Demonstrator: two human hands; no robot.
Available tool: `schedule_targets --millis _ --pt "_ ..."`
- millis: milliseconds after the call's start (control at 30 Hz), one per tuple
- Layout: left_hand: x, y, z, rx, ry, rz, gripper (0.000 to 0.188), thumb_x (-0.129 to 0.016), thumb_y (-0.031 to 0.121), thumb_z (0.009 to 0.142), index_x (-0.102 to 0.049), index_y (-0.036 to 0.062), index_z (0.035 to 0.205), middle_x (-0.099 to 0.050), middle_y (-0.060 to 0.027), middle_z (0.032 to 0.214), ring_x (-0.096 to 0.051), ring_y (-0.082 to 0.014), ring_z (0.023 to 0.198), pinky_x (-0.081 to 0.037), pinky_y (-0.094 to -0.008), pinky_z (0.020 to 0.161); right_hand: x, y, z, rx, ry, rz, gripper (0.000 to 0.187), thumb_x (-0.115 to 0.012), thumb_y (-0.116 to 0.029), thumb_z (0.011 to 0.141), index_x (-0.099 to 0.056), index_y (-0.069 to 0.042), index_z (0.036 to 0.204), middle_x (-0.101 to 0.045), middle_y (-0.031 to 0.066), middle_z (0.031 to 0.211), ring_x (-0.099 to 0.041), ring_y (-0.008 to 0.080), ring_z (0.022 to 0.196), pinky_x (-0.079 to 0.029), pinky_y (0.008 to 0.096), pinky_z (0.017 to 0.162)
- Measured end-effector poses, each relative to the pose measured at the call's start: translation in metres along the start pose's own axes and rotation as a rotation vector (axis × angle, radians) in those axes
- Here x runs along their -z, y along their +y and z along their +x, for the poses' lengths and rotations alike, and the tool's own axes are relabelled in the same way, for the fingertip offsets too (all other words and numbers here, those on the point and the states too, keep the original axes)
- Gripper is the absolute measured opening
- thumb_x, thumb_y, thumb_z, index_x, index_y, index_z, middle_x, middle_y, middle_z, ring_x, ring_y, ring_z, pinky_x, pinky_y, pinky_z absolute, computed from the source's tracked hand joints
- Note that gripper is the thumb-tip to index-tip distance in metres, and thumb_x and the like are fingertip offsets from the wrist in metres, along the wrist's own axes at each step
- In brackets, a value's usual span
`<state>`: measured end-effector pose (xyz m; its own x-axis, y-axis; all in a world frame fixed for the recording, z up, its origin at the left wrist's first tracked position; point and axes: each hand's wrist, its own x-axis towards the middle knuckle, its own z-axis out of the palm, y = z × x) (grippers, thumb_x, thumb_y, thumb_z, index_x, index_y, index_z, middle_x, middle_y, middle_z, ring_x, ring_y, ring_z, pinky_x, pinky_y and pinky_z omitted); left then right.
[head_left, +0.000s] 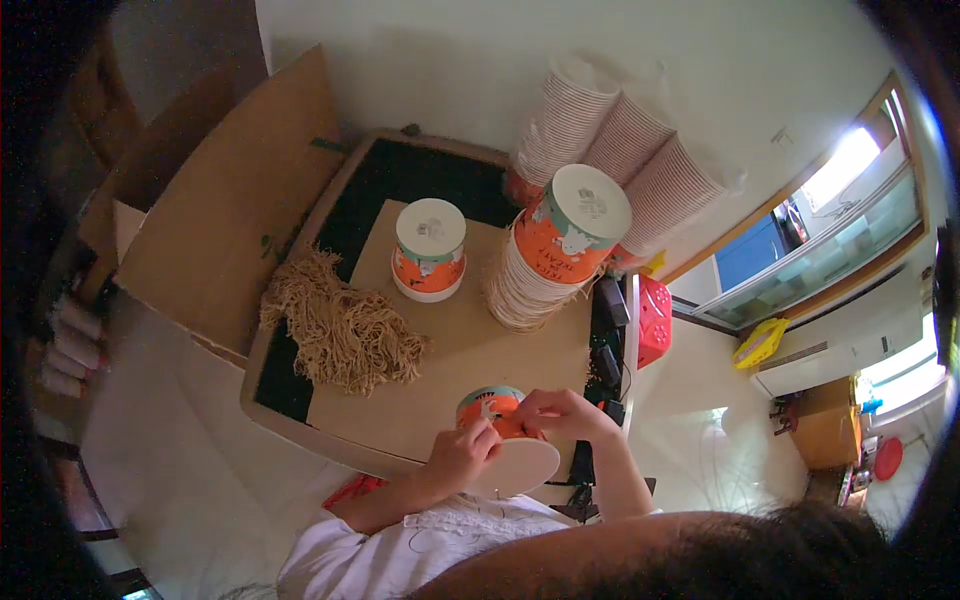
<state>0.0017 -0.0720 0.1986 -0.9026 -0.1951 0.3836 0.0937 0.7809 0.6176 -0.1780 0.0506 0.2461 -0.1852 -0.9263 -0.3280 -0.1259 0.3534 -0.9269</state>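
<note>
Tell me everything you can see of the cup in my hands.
The cup is orange with a teal band at its far end and white printed shapes; it looks like paper. It is tipped, its broad white round end facing up toward you; whether open or covered, I can't tell. It is at the near edge of the table. The left hand is on its left, the right hand on its right, both hiding part of the print.
</note>
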Motion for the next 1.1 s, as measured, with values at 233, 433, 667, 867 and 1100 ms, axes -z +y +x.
schedule_targets --millis 233,433,667,867,1100 --pt "0.001 0.005 0.002 -0.027 0.048 -0.012 0.016 -0.063 0.013 0.067 -0.048 0.0095 0.071 -0.048 -0.0048 0.071 -0.056 -0.0191 0.055 -0.045 -0.0319 0.045 0.002 0.001 -0.001 0.188 -0.076 -0.007 0.015 -0.061 -0.001 0.071 -0.062 -0.002 0.086 -0.059 0.0077 0.086 -0.054 0.0177 0.084 -0.043 0.0283 0.075" --pt "-0.004 0.002 0.003 0.03 0.027 -0.032 0.014 -0.062 0.013 0.067 -0.049 0.0102 0.07 -0.05 -0.0044 0.075 -0.056 -0.0213 0.057 -0.046 -0.0336 0.047 -0.005 0.021 0.001 0.184 -0.046 -0.081 0.009 -0.056 -0.002 0.077 -0.059 0.0 0.084 -0.059 0.0069 0.084 -0.054 0.0157 0.081 -0.044 0.0273 0.072" --pt "-0.041 -0.042 0.02 0.298 -0.042 -0.141 0.013 -0.062 0.014 0.068 -0.051 0.0081 0.067 -0.053 -0.0057 0.072 -0.056 -0.0252 0.061 -0.046 -0.0371 0.052 -0.015 0.093 0.039 -0.007 0.14 0.025 0.009 -0.05 -0.007 0.083 -0.054 0.0 0.085 -0.057 0.0043 0.079 -0.053 0.0109 0.075 -0.043 0.0229 0.067" --pt "-0.067 -0.071 0.022 0.364 -0.081 -0.39 0.013 -0.062 0.022 0.073 -0.061 0.0085 0.076 -0.058 -0.0074 0.074 -0.059 -0.0224 0.062 -0.046 -0.0324 0.056 -0.03 0.118 0.051 0.096 0.353 0.06 0.008 -0.05 -0.007 0.082 -0.053 0.0 0.086 -0.056 0.0035 0.078 -0.052 0.0099 0.072 -0.043 0.0223 0.065" --pt "-0.088 -0.103 0.05 0.629 -0.34 -0.796 0.019 -0.062 0.022 0.075 -0.064 0.0037 0.078 -0.06 -0.0043 0.065 -0.052 -0.0074 0.059 -0.043 -0.0258 0.058 -0.032 0.119 0.055 0.026 0.549 0.219 0.003 -0.049 -0.003 0.083 -0.05 -0.001 0.084 -0.051 0.0021 0.074 -0.047 0.0095 0.067 -0.041 0.0228 0.062"
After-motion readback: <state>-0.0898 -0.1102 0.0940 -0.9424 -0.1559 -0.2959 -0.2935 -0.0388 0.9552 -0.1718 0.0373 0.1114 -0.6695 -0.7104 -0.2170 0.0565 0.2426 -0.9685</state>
